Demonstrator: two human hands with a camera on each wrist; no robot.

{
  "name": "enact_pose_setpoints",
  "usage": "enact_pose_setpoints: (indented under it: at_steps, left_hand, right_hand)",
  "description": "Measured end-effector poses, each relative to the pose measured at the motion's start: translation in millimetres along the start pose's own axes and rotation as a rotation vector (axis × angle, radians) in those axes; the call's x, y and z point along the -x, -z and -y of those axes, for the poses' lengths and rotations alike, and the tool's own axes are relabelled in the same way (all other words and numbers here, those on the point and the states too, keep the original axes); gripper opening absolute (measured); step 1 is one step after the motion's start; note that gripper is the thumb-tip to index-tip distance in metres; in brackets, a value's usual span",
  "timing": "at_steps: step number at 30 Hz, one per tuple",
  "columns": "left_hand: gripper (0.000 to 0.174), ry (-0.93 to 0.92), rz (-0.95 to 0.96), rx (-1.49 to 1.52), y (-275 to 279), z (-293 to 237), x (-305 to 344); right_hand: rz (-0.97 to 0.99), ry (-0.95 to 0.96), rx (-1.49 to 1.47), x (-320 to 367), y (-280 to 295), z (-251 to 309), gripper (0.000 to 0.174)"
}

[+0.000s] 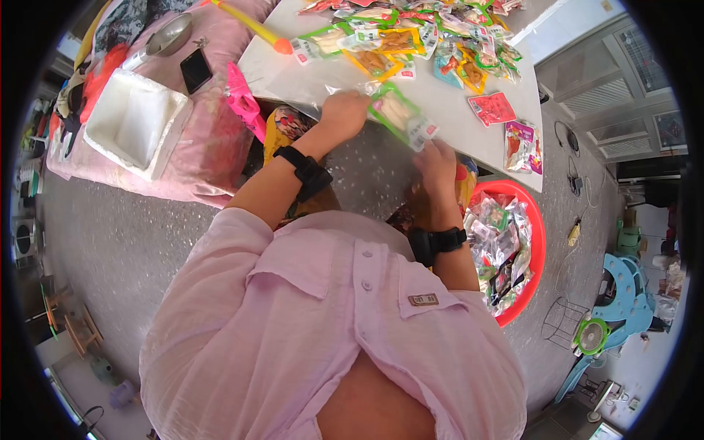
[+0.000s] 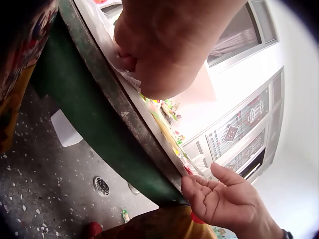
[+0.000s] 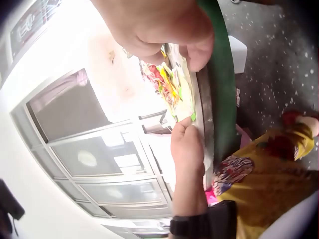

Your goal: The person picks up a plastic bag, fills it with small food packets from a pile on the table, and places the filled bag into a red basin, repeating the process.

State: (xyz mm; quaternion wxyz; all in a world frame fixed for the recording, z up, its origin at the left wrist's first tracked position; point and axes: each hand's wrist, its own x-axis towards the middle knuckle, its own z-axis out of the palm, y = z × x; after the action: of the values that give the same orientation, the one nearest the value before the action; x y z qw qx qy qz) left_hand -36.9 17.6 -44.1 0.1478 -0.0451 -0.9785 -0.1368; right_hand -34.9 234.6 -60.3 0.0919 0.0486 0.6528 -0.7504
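Note:
Between my two hands, over the front edge of the table, is a clear food packet with a green border [image 1: 396,114] and pale pieces inside. My left hand [image 1: 345,115] pinches its upper left end, with fingers curled. At the lower right end, beside a white label, my right hand [image 1: 438,167] grips the corner between thumb and fingers. In the right wrist view the left hand [image 3: 188,147] holds the green edge, and the right hand [image 3: 159,27] is in the foreground. The left wrist view shows the left hand [image 2: 164,55] close, hiding most of the packet.
Many sealed food packets [image 1: 396,44] are heaped on the white table [image 1: 293,84]. A red packet [image 1: 493,108] and a purple one [image 1: 523,145] lie to the right. Below stands a red basin [image 1: 540,242] full of packets. A white foam box [image 1: 139,121] sits on pink cloth at left.

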Motion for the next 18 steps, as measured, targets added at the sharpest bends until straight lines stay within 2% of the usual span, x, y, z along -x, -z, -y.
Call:
enact_pose_setpoints:
  at_steps: [1, 3, 8, 11, 14, 18]
  left_hand:
    - [0.014, 0.016, 0.025, 0.023, 2.1, -0.9, -0.1]
    - [0.016, 0.034, 0.048, 0.062, 4.7, -0.3, -1.1]
    - [0.020, 0.087, 0.059, 0.185, 11.0, -3.6, 4.0]
    - [0.021, 0.178, -0.081, 0.341, 2.6, 4.4, 3.5]
    - [0.016, 0.242, -0.054, 0.395, 11.7, 1.3, 3.1]
    - [0.016, 0.244, -0.092, 0.433, 11.3, -3.1, 0.6]
  right_hand:
    - [0.124, 0.040, -0.045, -8.6, 4.0, -9.3, 0.029]
    - [0.246, 0.004, -0.160, -24.3, 0.8, -12.6, 0.026]
    - [0.106, -0.330, -0.403, -29.1, -17.3, 12.3, 0.018]
    - [-0.026, -0.189, -0.296, -7.8, -27.2, 29.6, 0.016]
    - [0.041, -0.024, -0.319, 1.9, -24.0, 38.2, 0.016]
    - [0.103, -0.079, -0.371, 1.9, -25.7, 47.6, 0.017]
